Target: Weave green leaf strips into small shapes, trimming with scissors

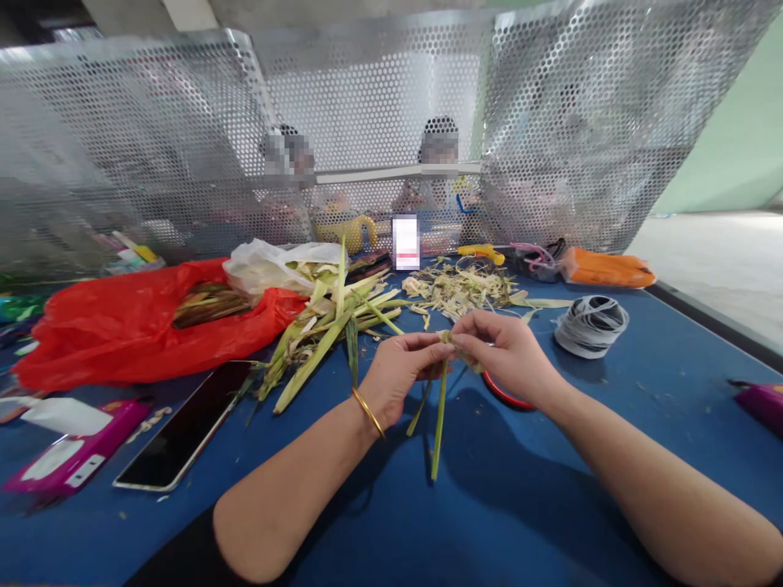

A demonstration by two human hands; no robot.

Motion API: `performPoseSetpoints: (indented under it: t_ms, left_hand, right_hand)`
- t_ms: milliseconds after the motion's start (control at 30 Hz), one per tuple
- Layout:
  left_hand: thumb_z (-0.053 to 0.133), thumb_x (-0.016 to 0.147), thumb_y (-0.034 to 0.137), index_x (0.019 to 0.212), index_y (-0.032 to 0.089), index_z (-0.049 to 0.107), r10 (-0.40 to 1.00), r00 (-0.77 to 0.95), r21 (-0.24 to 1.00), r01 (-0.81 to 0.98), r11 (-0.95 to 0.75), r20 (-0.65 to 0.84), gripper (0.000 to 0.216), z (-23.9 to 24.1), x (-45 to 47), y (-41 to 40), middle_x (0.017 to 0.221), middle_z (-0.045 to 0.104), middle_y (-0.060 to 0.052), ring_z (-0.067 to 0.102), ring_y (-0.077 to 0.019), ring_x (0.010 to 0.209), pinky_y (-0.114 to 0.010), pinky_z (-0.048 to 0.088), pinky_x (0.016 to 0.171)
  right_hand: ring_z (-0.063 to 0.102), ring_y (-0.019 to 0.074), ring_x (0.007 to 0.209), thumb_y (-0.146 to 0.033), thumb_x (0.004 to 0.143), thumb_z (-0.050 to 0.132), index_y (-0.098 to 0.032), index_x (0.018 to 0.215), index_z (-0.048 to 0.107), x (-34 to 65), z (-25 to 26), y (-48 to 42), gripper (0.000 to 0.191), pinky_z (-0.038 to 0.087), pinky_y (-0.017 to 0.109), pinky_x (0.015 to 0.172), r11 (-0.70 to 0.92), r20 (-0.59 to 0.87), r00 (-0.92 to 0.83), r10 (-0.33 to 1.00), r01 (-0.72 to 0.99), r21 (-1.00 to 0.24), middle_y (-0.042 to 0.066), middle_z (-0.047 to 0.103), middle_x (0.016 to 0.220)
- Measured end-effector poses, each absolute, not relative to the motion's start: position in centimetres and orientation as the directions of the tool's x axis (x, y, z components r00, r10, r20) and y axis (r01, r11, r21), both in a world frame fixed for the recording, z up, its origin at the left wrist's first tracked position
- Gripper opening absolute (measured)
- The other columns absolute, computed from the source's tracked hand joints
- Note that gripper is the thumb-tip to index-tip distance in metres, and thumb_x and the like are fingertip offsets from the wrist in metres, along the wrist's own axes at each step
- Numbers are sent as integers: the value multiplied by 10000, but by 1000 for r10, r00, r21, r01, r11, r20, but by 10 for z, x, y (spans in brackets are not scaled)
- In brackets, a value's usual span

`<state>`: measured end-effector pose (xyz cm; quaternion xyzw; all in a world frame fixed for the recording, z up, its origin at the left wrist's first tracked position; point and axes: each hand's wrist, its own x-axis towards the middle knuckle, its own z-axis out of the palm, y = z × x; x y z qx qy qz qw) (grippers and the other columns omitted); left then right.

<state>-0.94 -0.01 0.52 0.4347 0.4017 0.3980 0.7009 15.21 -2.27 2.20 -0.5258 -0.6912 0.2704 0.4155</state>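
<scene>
Both hands meet over the middle of a blue table, pinching a small piece of plant leaf work (445,336) between their fingertips. My left hand (404,363), with a gold bangle at the wrist, is closed on it from the left. From the right, my right hand (498,346) grips the same piece with thumb and finger. Two green leaf strips (439,424) hang down below the fingers. Beneath my right hand lies a pair of scissors with a red handle (506,393), mostly hidden. A heap of long green leaves (324,346) lies left of the hands.
Leaf scraps (462,287) are piled behind the hands. A red plastic bag (134,326), a phone (189,428) and a magenta packet (77,448) lie left. At right are a tape roll (591,326) and an orange packet (605,267). A perforated metal screen (373,106) borders the back.
</scene>
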Motion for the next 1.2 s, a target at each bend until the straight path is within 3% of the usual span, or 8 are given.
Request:
performPoseSetpoints:
  t_ms: [167,467,700,867,1067,1200]
  left_hand:
    - [830,577,285,790,128,732,882,415,930,-183,319,-222,283,8,-10,-2,680,687,-28,643,-132,588,-266,514,649]
    - [812,560,222,639,126,712,832,498,943,-80,323,-243,160,11,-6,-12,595,654,-18,621,-116,506,-227,489,566]
    - [800,571,189,671,123,724,805,530,934,-63,353,-268,142,9,-5,-13,639,684,-45,636,-123,536,-233,499,587]
    - [818,549,199,653,117,720,791,535,926,-38,375,-299,165,6,-6,-12,623,673,-41,624,-120,537,-260,522,622]
    - [833,542,253,647,118,714,705,645,928,18,371,-294,209,7,-7,-15,655,681,-48,623,-125,552,-265,516,635]
    - [811,590,300,645,126,713,621,730,935,67,348,-284,207,7,-8,-17,664,671,-43,622,-121,573,-252,514,650]
  right_hand:
    - [503,118,585,-348,832,568,-199,805,639,155,26,-22,168,363,232,540,289,293,-84,952,557,-779,-25,599,647]
    - [498,127,602,-275,746,596,-185,650,602,156,28,-22,132,365,242,565,227,184,-133,974,572,-788,-27,579,608]
    - [425,110,554,-445,782,578,-182,649,554,162,29,-20,296,307,231,510,195,102,-182,978,627,-754,-43,491,574]
    - [439,109,549,-335,757,591,-184,638,551,163,30,-20,197,305,231,501,192,21,-261,965,650,-735,-41,516,573]
    - [416,93,511,-362,770,577,-186,601,509,155,24,-19,254,331,228,505,119,77,-113,991,432,-894,-59,462,530]
    - [438,69,404,-364,821,548,-183,665,513,149,21,-19,241,354,213,428,-78,-83,-36,996,126,-989,-36,569,572]
